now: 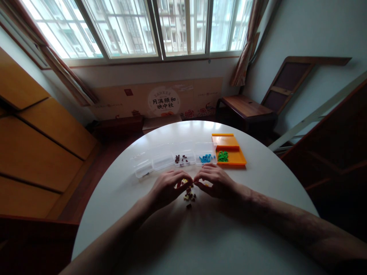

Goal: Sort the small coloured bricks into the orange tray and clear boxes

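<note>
Over a small pile of mixed yellow, red and tan toy-brick-like pieces (189, 197), my left hand (168, 186) and my right hand (217, 181) meet at the fingertips. Thumb and fingers of each hand are pinched together; whatever lies between them is too small to make out. One dark piece (188, 206) lies apart, on the near side of the pile. Behind the hands stands a row of clear plastic compartments (163, 162). Dark brown pieces (177, 158) sit in one of them and blue pieces (205, 158) in another.
An orange tray (242, 162) with green pieces (223, 156) stands at the right end of the row. All of this rests on a round white table (114, 214). Beyond its edge are a wooden chair (248, 106), a window wall and wooden cabinets (43, 152).
</note>
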Demonstrator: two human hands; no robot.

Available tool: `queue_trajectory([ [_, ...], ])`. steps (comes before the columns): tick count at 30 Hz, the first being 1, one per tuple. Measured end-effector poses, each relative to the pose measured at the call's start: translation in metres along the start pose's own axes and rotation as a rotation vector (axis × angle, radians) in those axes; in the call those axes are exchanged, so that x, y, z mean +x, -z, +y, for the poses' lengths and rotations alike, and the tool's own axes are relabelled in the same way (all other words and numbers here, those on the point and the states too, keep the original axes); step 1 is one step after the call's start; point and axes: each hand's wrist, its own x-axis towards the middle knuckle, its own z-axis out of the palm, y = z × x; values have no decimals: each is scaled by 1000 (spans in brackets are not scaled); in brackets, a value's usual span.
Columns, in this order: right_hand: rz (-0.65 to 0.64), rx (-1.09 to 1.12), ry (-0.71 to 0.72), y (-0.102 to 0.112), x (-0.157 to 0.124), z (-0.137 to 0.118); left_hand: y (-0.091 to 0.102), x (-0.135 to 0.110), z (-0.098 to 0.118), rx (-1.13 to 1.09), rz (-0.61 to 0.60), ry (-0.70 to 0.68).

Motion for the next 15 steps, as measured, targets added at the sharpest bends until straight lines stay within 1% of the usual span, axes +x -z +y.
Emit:
queue_trajectory([
  [4, 16, 0, 8, 1, 1, -1, -3, -2, -2, -10, 13, 43],
  [9, 45, -10, 2, 1, 1, -2, -3, -2, -3, 15, 37, 41],
  [12, 75, -4, -34, 2, 2, -3, 3, 0, -5, 63, 134, 90],
  [15, 66, 8, -48, 3, 3, -4, 10, 5, -12, 137, 295, 208],
])
